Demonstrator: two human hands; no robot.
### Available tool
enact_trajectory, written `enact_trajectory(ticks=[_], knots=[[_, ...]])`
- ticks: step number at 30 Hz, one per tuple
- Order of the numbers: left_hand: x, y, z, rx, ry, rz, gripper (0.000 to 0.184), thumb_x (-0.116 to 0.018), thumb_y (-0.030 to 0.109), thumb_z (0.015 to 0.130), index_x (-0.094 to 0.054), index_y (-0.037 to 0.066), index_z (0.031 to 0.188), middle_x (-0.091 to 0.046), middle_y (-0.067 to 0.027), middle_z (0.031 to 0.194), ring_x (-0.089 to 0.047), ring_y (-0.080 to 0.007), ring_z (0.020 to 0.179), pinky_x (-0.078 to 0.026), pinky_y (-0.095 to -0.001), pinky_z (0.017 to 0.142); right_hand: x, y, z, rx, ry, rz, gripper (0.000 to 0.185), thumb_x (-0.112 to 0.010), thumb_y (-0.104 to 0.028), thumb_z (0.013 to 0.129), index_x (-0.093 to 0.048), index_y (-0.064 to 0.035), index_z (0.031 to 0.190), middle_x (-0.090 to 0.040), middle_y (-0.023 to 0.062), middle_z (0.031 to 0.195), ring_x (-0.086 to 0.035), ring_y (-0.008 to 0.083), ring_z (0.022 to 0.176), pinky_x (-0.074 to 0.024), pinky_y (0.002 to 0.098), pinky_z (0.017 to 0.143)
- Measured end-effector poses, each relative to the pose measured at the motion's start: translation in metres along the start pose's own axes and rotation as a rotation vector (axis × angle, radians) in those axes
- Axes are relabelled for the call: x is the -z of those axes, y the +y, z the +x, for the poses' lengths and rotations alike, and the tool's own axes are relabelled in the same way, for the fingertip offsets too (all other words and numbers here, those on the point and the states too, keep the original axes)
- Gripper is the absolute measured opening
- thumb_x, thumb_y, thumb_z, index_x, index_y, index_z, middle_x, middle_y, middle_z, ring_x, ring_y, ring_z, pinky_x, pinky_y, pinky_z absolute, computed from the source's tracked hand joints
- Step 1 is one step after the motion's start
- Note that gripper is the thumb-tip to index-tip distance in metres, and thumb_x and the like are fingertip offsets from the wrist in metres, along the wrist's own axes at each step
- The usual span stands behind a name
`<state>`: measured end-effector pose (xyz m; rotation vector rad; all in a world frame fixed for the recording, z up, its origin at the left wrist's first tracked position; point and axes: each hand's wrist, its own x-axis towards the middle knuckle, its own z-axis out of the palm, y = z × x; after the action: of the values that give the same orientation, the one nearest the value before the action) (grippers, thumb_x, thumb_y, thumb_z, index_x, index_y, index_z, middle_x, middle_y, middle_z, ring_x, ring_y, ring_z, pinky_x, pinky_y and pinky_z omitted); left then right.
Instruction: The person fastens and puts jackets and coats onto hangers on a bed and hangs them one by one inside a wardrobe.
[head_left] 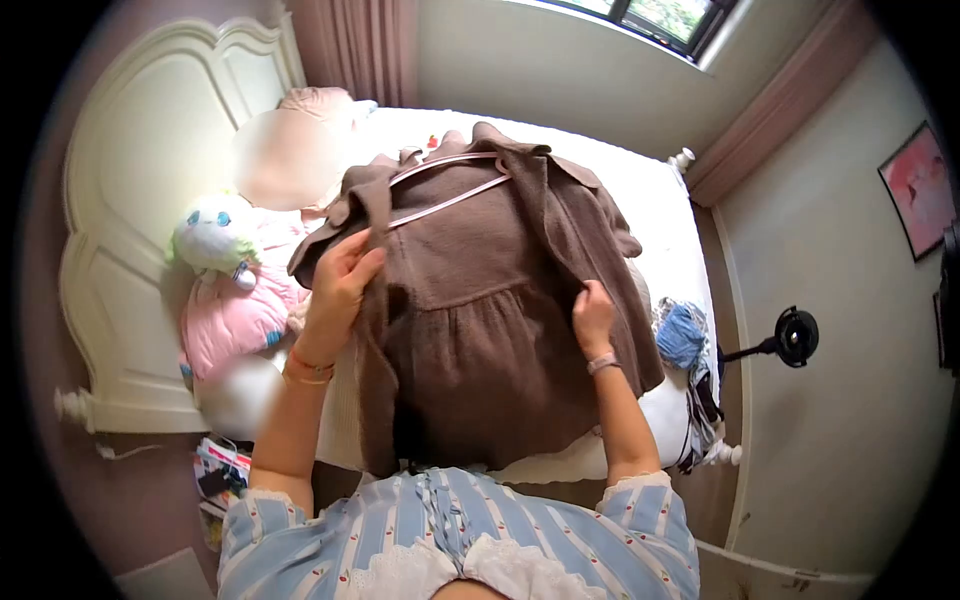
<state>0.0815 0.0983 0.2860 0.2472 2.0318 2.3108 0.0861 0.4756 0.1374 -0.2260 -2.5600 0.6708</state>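
A brown coat (470, 340) lies spread over the bed with its front pulled apart, showing the gathered seam inside. Within its shoulders sits a pale pink hanger (445, 205). My left hand (345, 275) grips the coat's left front edge, thumb on top and fingers partly behind the cloth. On the other front edge, my right hand (594, 315) is closed in a pinch on the fabric. The coat's lower hem hangs close to my body.
The white bed (655, 210) has a cream headboard (170, 200) at left. A white plush toy (215, 235) rests on a pink cushion (235, 320). Blue cloth (682, 335) lies at the right edge, near a black round-headed stand (795, 337).
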Motion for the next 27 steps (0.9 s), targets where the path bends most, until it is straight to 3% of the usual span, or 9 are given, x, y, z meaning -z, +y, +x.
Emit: enact_trajectory(ticks=[6, 8, 11, 14, 16, 19, 21, 23, 27], knots=[[-0.097, 0.022, -0.013, -0.071, -0.155, 0.069, 0.039, -0.059, 0.009, 0.088, -0.049, -0.01, 0.121, -0.061, -0.008, 0.104, -0.054, -0.01, 0.092, -0.045, -0.0223, 0.08, 0.128, -0.109, 0.006, 0.207, 0.011, 0.321, 0.017, -0.05, -0.001, 0.087, -0.059, 0.0013, 0.101, -0.063, 0.0158, 0.082, -0.062, 0.0277, 0.074, -0.0473, 0.0331, 0.066], [-0.124, -0.003, -0.025, -0.069, -0.234, -0.011, 0.04, -0.057, 0.01, 0.089, -0.049, -0.009, 0.122, -0.061, -0.0093, 0.106, -0.055, -0.0112, 0.093, -0.046, -0.0244, 0.081, 0.136, -0.132, -0.019, 0.282, -0.222, 0.36, 0.018, -0.051, 0.002, 0.086, -0.059, 0.0012, 0.102, -0.063, 0.0144, 0.082, -0.062, 0.0231, 0.075, -0.0468, 0.0297, 0.067], [-0.138, -0.075, -0.041, -0.122, -0.217, 0.179, 0.039, -0.054, 0.008, 0.088, -0.048, -0.009, 0.123, -0.063, -0.0163, 0.107, -0.058, -0.0139, 0.092, -0.047, -0.0269, 0.081, 0.083, -0.119, -0.063, 0.228, -0.598, 0.426, 0.025, -0.053, 0.001, 0.08, -0.058, -0.0006, 0.104, -0.062, 0.0223, 0.092, -0.058, 0.0408, 0.086, -0.0483, 0.0393, 0.072], [-0.115, -0.147, -0.064, 0.023, -0.256, 0.409, 0.036, -0.048, 0.008, 0.088, -0.049, -0.008, 0.121, -0.057, -0.0299, 0.108, -0.06, -0.0365, 0.095, -0.048, -0.0363, 0.081, 0.035, -0.088, -0.088, 0.242, -0.704, 0.454, 0.021, -0.055, -0.005, 0.081, -0.059, -0.0003, 0.101, -0.062, 0.0225, 0.092, -0.058, 0.0396, 0.088, -0.0474, 0.0408, 0.074], [-0.107, -0.146, -0.068, 0.004, -0.267, 0.419, 0.036, -0.048, 0.009, 0.088, -0.05, -0.007, 0.121, -0.057, -0.0301, 0.108, -0.058, -0.0411, 0.095, -0.048, -0.0387, 0.08, 0.025, -0.07, -0.086, 0.123, -0.926, 0.504, 0.019, -0.054, -0.005, 0.087, -0.058, 0.003, 0.104, -0.064, 0.0109, 0.082, -0.061, 0.0152, 0.067, -0.0471, 0.0276, 0.06], [-0.097, -0.107, -0.069, 0.141, -0.414, 0.528, 0.033, -0.051, 0.01, 0.088, -0.052, -0.005, 0.117, -0.059, -0.0271, 0.104, -0.058, -0.0404, 0.092, -0.048, -0.0398, 0.077, 0.013, -0.072, -0.045, 0.047, -0.543, 0.574, 0.019, -0.053, -0.007, 0.089, -0.06, 0.0025, 0.105, -0.063, 0.0048, 0.081, -0.057, 0.01, 0.063, -0.0469, 0.0231, 0.055], [-0.087, -0.098, -0.057, -0.26, -0.318, 0.616, 0.025, -0.054, 0.007, 0.085, -0.055, -0.003, 0.108, -0.06, -0.0239, 0.094, -0.059, -0.0386, 0.085, -0.048, -0.0393, 0.073, 0.012, -0.09, -0.004, -0.285, -0.462, 0.726, 0.023, -0.053, -0.008, 0.087, -0.06, 0.004, 0.105, -0.065, 0.013, 0.088, -0.063, 0.0243, 0.079, -0.0502, 0.0331, 0.072], [-0.074, -0.079, -0.036, -0.525, -0.045, 0.784, 0.02, -0.059, -0.004, 0.075, -0.055, 0.001, 0.095, -0.055, -0.016, 0.086, -0.056, -0.0341, 0.08, -0.048, -0.0371, 0.07, -0.013, -0.096, 0.033, -0.47, -0.434, 0.881, 0.023, -0.052, -0.006, 0.088, -0.058, 0.0055, 0.106, -0.064, 0.0106, 0.091, -0.061, 0.019, 0.08, -0.0494, 0.0297, 0.072], [-0.051, -0.054, 0.028, -0.727, 0.16, 1.051, 0.023, -0.06, 0.0, 0.075, -0.057, 0.005, 0.098, -0.057, -0.0116, 0.097, -0.054, -0.0286, 0.096, -0.039, -0.0394, 0.087, -0.059, -0.112, 0.076, -0.078, -0.237, 0.926, 0.022, -0.052, -0.006, 0.087, -0.058, 0.0067, 0.104, -0.065, 0.011, 0.091, -0.059, 0.0137, 0.079, -0.0479, 0.0277, 0.071]])
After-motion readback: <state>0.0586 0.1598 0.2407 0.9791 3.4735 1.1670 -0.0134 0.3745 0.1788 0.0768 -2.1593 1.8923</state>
